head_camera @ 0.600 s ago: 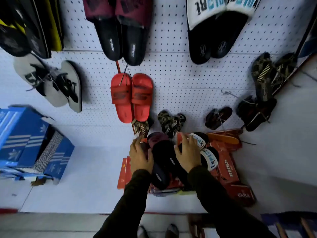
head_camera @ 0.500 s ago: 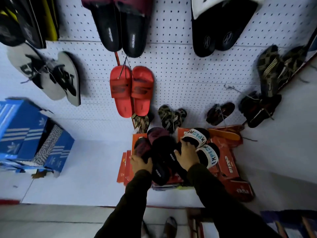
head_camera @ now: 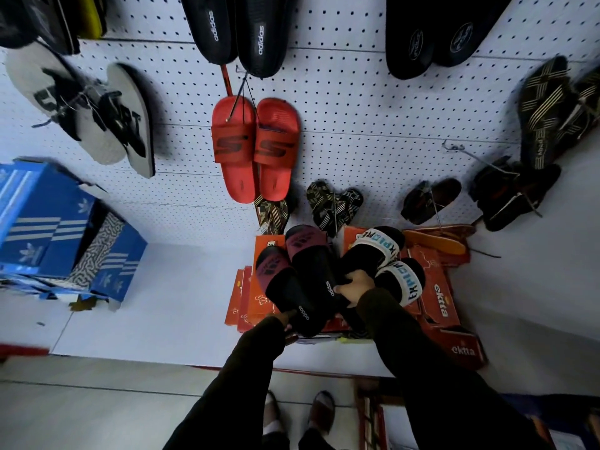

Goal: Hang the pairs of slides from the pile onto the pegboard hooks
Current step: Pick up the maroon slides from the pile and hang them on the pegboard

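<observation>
A pair of black slides with maroon straps (head_camera: 302, 277) lies on a pile of orange shoe boxes (head_camera: 436, 287) at the foot of the white pegboard (head_camera: 357, 125). My left hand (head_camera: 285, 321) grips the heel end of these slides from below; it is mostly hidden by them. Beside them lies a black pair with white lettered straps (head_camera: 386, 258). My right hand (head_camera: 354, 285) is closed between the two pairs, its fingers on the heel of the white-strapped pair. A bare hook (head_camera: 461, 151) sticks out of the board at the right.
Red slides (head_camera: 255, 147), black adidas slides (head_camera: 237, 27) and several other pairs hang on the pegboard. Blue shoe boxes (head_camera: 48, 222) stand on the white shelf at the left. My feet (head_camera: 298, 414) show on the floor below the shelf edge.
Both hands slid back from the straps toward the heels of the slides. The maroon-strapped pair has tilted up off the pile. The view moved closer and lower.
</observation>
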{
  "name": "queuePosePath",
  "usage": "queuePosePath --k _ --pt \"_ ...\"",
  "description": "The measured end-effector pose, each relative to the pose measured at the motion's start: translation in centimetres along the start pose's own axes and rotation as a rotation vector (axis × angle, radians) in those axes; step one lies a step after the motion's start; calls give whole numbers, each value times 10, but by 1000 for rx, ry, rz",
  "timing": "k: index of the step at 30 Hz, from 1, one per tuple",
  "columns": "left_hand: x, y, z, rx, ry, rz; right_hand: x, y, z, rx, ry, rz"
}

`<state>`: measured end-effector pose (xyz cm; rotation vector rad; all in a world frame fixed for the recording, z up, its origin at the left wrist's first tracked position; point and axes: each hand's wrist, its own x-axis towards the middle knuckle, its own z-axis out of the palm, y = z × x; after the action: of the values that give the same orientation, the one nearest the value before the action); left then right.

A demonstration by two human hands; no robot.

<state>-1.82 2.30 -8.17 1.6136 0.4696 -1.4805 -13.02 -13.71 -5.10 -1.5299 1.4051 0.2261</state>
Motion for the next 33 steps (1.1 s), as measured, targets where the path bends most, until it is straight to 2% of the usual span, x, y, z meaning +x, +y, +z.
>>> queuePosePath --k 5,10,15,22,33 --pt "-1 -9 -11 -57 15 53 -13 11 6 101 27 32" --pt "-24 -5 -24 -145 44 200 -38 12 13 228 62 -53" --pt "-60 25 -45 -170 90 517 -69 -10 13 353 99 -202" --pt "-119 83 -64 -64 184 1008 -105 -76 0 538 182 -473" --pt "-213 189 -73 -128 176 1416 -169 -196 -44 738 272 -828"
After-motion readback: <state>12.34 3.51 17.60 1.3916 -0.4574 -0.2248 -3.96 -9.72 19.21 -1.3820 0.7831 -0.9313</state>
